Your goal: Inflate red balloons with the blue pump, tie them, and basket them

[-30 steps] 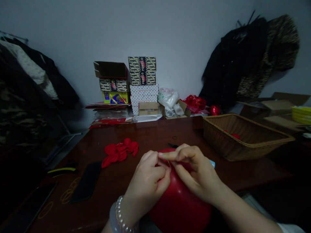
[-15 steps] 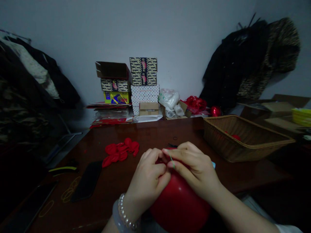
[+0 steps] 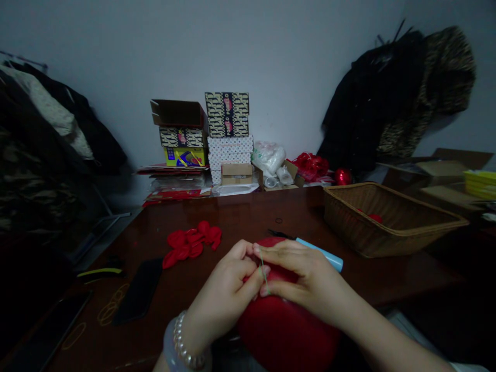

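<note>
A large red inflated balloon [image 3: 289, 330] sits below and between my hands, partly hidden by them. My left hand [image 3: 232, 284] is closed at the top of the balloon, its fingers pinching what seems to be the neck, which is mostly hidden. A thin green rubber band [image 3: 265, 276] is stretched between the thumb and fingertips of my right hand [image 3: 310, 279], close against the left fingertips. Limp red balloons [image 3: 191, 240] lie in a pile on the brown table [image 3: 248, 212], left of my hands. A light blue cylindrical object [image 3: 321, 254] with a dark end lies behind my right hand.
A wicker basket [image 3: 391, 235] with something red inside stands at right. Dark phones [image 3: 139, 289], yellowish rubber bands [image 3: 112, 305] and a yellow-black tool [image 3: 101, 271] lie at left. Stacked boxes [image 3: 228, 113] and plastic bags [image 3: 269, 157] line the back wall.
My right thumb and fingers have spread apart, stretching the green rubber band longer. Both hands have shifted slightly lower, and more of the balloon and the light blue object now shows.
</note>
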Demonstrator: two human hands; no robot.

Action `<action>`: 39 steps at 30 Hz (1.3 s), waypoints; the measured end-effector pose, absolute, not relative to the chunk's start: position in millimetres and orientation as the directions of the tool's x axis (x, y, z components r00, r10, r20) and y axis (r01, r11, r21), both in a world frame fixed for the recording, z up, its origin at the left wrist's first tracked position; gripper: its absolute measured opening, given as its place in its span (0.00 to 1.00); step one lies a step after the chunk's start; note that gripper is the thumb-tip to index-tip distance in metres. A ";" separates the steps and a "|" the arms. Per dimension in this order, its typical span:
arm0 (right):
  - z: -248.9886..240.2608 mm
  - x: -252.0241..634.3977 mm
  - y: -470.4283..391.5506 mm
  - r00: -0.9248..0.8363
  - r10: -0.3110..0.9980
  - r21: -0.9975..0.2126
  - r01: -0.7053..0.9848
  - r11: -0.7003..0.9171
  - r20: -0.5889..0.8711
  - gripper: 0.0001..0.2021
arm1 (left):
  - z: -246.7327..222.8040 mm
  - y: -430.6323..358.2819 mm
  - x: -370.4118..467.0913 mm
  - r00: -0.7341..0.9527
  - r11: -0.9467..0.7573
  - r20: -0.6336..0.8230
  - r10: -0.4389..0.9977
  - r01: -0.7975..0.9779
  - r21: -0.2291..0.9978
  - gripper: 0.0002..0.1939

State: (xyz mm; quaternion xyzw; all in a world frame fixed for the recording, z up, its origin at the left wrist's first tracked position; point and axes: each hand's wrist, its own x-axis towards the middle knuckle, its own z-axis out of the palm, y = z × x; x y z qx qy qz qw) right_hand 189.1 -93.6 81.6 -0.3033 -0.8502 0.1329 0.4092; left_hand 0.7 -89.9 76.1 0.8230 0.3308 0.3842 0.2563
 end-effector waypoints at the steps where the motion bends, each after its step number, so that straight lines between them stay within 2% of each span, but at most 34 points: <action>1: 82.2 189.6 -93.5 -0.481 0.626 -0.472 0.412 0.780 0.614 0.26 | 77.2 -90.0 -0.9 0.498 -0.651 0.456 0.737 0.345 0.676 0.18; 8: 80.6 190.6 -91.7 -0.431 0.693 -0.533 0.444 0.721 0.578 0.20 | 76.2 -89.1 -0.5 0.427 -0.660 0.506 0.749 0.418 0.624 0.18; 12: 84.5 188.0 -90.6 -0.456 0.701 -0.534 0.453 0.714 0.549 0.12 | 70.6 -91.3 6.4 0.329 -0.660 0.597 0.732 0.559 0.501 0.17; 15: 89.1 184.4 -92.7 -0.504 0.696 -0.534 0.448 0.717 0.512 0.04 | 67.9 -92.9 9.4 0.346 -0.674 0.636 0.690 0.627 0.391 0.17; 20: 90.5 178.5 -100.3 -0.532 0.682 -0.468 0.496 0.731 0.502 0.04 | 66.9 -95.9 9.2 0.355 -0.669 0.672 0.650 0.687 0.283 0.19; 23: 88.6 178.1 -102.6 -0.537 0.672 -0.447 0.501 0.741 0.511 0.05 | 67.3 -98.2 8.7 0.346 -0.663 0.667 0.660 0.687 0.299 0.19; 29: 89.5 179.3 -104.0 -0.528 0.665 -0.448 0.492 0.746 0.528 0.08 | 73.6 -99.8 7.0 0.359 -0.655 0.571 0.738 0.584 0.480 0.17; 32: 90.1 180.6 -104.1 -0.524 0.664 -0.446 0.492 0.747 0.534 0.07 | 77.9 -98.5 2.2 0.386 -0.652 0.533 0.753 0.544 0.528 0.16; 36: 89.6 182.9 -103.0 -0.530 0.658 -0.458 0.472 0.753 0.535 0.07 | 83.1 -95.6 -9.6 0.313 -0.676 0.624 0.716 0.533 0.509 0.07; 39: 90.3 183.5 -103.1 -0.543 0.645 -0.457 0.456 0.764 0.538 0.08 | 87.0 -94.8 -18.0 0.343 -0.754 0.707 0.618 0.513 0.410 0.06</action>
